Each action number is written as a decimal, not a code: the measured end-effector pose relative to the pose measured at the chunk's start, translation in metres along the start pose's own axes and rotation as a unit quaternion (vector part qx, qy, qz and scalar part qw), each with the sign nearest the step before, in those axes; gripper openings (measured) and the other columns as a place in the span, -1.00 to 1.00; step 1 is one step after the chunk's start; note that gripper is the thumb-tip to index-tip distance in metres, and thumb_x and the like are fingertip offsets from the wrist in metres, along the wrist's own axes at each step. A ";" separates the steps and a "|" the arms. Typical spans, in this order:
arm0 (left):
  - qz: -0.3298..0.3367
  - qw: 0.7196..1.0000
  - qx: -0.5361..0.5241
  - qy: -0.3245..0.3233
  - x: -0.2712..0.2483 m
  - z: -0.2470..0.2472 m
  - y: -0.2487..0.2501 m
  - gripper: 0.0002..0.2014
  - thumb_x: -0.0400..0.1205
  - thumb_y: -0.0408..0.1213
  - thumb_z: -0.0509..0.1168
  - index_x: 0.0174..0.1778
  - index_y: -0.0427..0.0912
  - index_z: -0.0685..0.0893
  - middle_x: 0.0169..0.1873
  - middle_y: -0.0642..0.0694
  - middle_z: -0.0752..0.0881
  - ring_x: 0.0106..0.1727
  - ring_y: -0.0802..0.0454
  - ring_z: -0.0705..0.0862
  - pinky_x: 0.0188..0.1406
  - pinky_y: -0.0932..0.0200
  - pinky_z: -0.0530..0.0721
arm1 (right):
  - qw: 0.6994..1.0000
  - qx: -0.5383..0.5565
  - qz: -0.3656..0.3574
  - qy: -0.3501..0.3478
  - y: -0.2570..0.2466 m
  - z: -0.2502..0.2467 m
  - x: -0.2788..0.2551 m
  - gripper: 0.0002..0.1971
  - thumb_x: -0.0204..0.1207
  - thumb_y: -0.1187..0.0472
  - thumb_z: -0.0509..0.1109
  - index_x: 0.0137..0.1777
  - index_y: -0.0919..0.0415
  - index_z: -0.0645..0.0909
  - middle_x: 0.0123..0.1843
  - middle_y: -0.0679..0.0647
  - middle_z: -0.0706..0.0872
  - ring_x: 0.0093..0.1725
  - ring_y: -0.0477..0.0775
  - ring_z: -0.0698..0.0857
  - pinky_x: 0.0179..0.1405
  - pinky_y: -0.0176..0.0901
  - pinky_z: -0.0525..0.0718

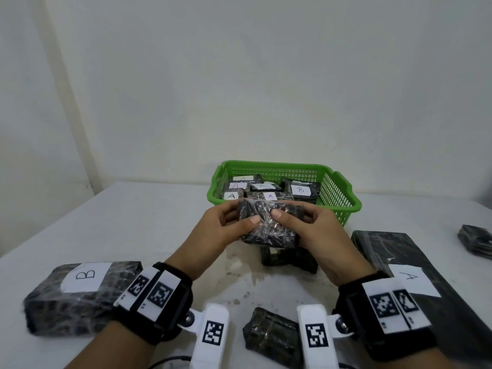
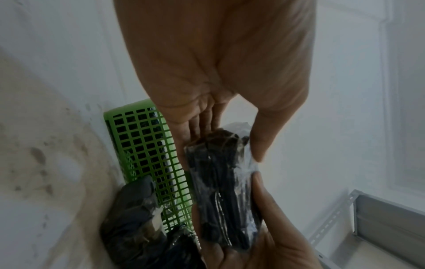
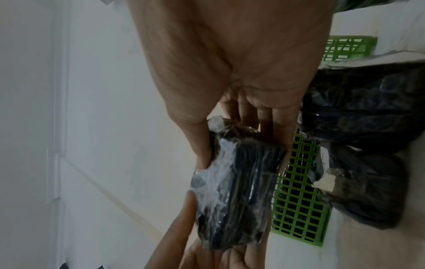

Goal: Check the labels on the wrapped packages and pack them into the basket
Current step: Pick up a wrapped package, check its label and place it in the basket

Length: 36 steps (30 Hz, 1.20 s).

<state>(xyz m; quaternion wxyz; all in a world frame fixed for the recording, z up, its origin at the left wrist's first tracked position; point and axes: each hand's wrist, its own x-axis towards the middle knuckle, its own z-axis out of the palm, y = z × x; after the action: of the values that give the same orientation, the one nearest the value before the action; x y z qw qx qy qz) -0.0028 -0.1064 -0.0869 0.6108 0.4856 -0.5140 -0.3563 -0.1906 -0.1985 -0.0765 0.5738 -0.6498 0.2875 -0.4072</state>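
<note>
Both hands hold one small black package in clear wrap (image 1: 269, 226) just in front of the green basket (image 1: 343, 187), above the table. My left hand (image 1: 239, 217) grips its left end, thumb on top and fingers behind. My right hand (image 1: 298, 217) grips the right end the same way. No label shows on the face turned up. In the left wrist view the package (image 2: 220, 191) sits between thumb and fingers of my left hand (image 2: 230, 138). The right wrist view shows the package (image 3: 236, 191) pinched by my right hand (image 3: 234, 138). Several packages labelled A and one labelled B (image 1: 300, 190) lie in the basket.
On the white table lie a package labelled B (image 1: 80, 296) at the left, a large flat package labelled A (image 1: 415, 278) at the right, a small one (image 1: 274, 336) near me, one (image 1: 290, 259) under the held package, and one (image 1: 476, 241) far right. A wall stands behind.
</note>
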 end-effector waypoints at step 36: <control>0.010 0.999 0.025 0.032 0.000 -0.001 0.002 -0.56 0.58 -0.44 0.47 0.39 -0.15 0.68 0.19 -0.13 0.82 0.21 -0.07 0.81 0.08 0.16 0.76 | 0.998 -0.064 -0.004 -0.022 -0.002 -0.004 0.001 -0.40 0.31 0.21 0.79 0.37 -0.05 0.74 0.27 -0.01 0.86 0.26 -0.02 0.84 0.43 0.14 0.74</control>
<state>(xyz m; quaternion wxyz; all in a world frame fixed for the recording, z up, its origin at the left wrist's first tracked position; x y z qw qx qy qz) -0.0019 -0.1055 -0.0853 0.6179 0.5065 -0.5078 -0.3221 -0.1933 -0.2012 -0.0738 0.5355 -0.6949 0.2978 -0.3764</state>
